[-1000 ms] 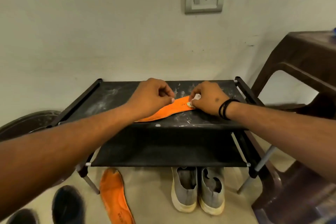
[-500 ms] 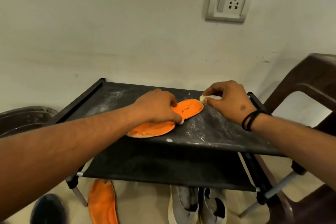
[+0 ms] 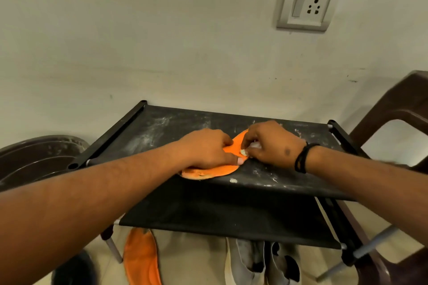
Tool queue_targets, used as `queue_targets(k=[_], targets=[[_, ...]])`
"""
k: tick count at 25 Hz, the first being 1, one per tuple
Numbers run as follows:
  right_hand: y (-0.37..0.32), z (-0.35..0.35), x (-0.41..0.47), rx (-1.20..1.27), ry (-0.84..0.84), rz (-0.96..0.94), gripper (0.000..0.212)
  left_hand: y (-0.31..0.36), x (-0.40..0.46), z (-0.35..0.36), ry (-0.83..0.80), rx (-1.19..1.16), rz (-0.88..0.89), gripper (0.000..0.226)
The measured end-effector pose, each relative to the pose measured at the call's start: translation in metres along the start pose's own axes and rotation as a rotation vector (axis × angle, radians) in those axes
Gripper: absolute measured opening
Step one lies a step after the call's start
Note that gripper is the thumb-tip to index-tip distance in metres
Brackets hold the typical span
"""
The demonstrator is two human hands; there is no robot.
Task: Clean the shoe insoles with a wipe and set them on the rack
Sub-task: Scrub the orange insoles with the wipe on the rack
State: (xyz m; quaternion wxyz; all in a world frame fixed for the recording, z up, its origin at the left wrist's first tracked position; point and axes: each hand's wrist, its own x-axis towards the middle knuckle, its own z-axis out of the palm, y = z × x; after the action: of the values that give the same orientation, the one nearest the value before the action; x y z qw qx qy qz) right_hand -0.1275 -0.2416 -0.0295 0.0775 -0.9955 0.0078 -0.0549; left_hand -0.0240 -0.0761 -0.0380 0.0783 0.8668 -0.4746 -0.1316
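An orange insole (image 3: 209, 171) lies flat on the dusty top shelf of the black shoe rack (image 3: 273, 183). My left hand (image 3: 206, 151) presses down on its middle and holds it still. My right hand (image 3: 272, 143) pinches a small white wipe (image 3: 245, 151) against the insole's far end. Both hands cover most of the insole. A second orange insole (image 3: 141, 259) lies on the floor under the rack's front left corner.
A pair of grey and white shoes (image 3: 261, 264) stands on the floor beneath the rack. A brown plastic chair (image 3: 398, 111) stands close on the right. A dark round tub (image 3: 34, 159) sits at the left. A wall socket (image 3: 305, 4) is above.
My right hand has come back from the insole's far tip onto the insole with the wipe, close to my left hand. The head camera has tilted up and moved nearer.
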Motion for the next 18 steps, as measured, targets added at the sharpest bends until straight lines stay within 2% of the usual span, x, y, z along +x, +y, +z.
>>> queue_targets(k=[3,5,7,10,12,15,18], targets=[[0.026,-0.003,0.007,-0.078,0.045,0.204,0.021,-0.010,-0.004,-0.008,-0.081,-0.091,0.058,0.062],[0.034,-0.007,0.010,-0.052,0.053,0.299,0.022,-0.014,-0.006,-0.003,-0.058,-0.081,0.072,0.059],[0.027,-0.005,0.009,0.000,0.064,0.292,0.021,-0.014,-0.005,0.003,-0.030,-0.034,0.081,0.058],[-0.001,0.008,-0.006,0.070,0.050,0.164,0.021,-0.015,-0.002,0.008,-0.007,-0.010,0.109,0.055],[-0.006,0.012,-0.009,0.025,0.031,0.099,0.021,-0.016,0.000,0.008,-0.003,0.004,0.128,0.052],[0.016,0.011,0.004,-0.108,0.030,0.166,0.024,-0.015,0.001,0.008,-0.011,0.020,0.127,0.049],[0.033,0.008,0.012,-0.123,0.070,0.284,0.025,-0.014,0.000,0.007,-0.003,0.028,0.121,0.050]])
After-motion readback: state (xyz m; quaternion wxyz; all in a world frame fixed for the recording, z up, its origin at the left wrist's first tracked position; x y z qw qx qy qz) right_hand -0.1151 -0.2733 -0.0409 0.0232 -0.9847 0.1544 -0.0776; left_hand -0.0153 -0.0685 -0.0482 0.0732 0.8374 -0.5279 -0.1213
